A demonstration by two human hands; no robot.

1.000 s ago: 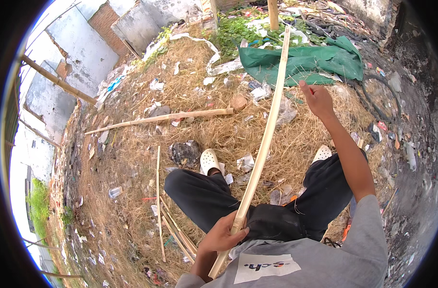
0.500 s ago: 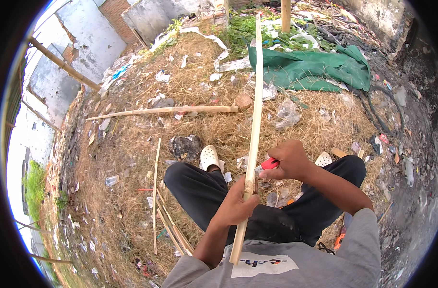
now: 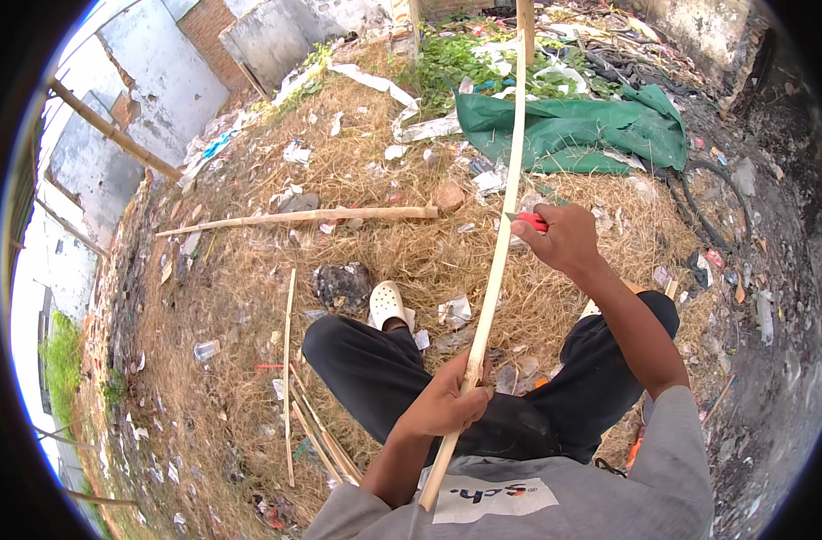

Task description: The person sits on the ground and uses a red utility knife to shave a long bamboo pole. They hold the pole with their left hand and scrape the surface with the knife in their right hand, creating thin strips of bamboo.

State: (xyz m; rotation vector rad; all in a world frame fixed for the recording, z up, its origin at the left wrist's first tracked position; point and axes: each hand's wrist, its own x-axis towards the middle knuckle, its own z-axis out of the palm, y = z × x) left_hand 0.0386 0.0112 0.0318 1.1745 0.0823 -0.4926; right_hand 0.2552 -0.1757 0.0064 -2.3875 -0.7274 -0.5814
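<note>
Left hand (image 3: 447, 405): closed around the long strip (image 3: 499, 243) at 6 o'clock.
Right hand (image 3: 564, 238): gripping a red-handled tool (image 3: 530, 220) against the strip.
Progress: seemingly midway; upper length toward 12 o'clock unworked.
Done: split sticks (image 3: 314, 423) lying at 8 o'clock.

Bright, even daylight falls from above, leaving only soft, short shadows. The sky at the left rim is blown out white. Fisheye distortion bends straight edges near the black circular border; the centre stays sharp.

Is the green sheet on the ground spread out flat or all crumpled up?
Crumpled: the green tarp lies bunched in folds on the straw, not flat.
</note>
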